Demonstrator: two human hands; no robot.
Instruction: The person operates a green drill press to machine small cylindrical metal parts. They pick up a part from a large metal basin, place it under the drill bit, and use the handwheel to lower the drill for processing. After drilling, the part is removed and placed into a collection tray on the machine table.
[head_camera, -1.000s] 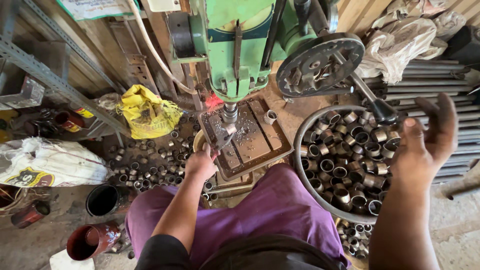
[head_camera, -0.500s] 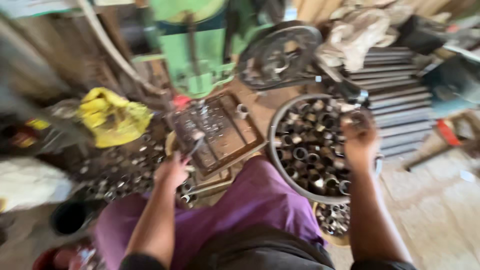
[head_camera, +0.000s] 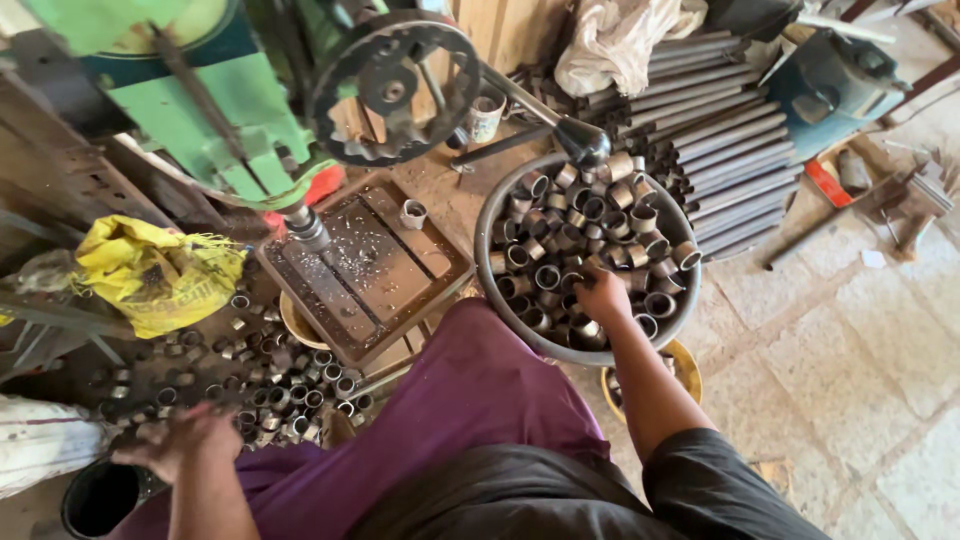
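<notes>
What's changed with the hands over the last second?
The right hand dropped from mid-air, open, into the round basin and now rests among the metal ring pieces; whether it grips one is unclear. The left hand pulled back from the drill table to the loose rings on the floor. Drill press, basin and yellow bag stayed put.

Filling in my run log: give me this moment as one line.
right hand: in bowl, on pipe rings | left hand: over loose rings on floor | drill table: one ring
</notes>
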